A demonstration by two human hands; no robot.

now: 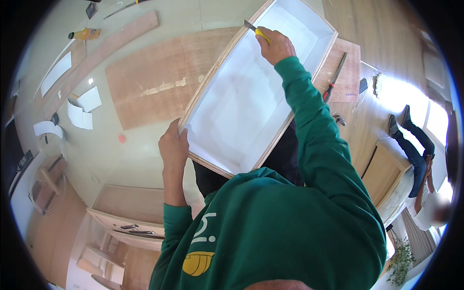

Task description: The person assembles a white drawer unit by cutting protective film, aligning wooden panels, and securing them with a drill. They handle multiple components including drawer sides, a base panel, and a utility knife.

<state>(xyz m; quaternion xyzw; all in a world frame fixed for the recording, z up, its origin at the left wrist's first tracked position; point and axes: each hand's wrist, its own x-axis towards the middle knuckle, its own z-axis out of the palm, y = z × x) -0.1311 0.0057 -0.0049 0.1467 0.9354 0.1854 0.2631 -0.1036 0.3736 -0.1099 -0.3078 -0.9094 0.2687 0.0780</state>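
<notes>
A long wooden drawer box [232, 101] with a white-lined inside lies tilted across my lap, its far end up and to the right. My left hand [174, 146] grips its left rim near the close corner, the thumb on the edge. In my right hand [278, 46] is a yellow utility knife [261, 34], held over the far part of the box. The dark blade points left, at the left rim near the far end; whether it touches the wood I cannot tell.
A plywood sheet [130, 92] lies on the floor to the left. At right, a red-handled handsaw [331, 87] rests on a board [352, 72]. White offcuts [79, 113] and a glue bottle [87, 34] lie far left. Another person [419, 164] sits at the right.
</notes>
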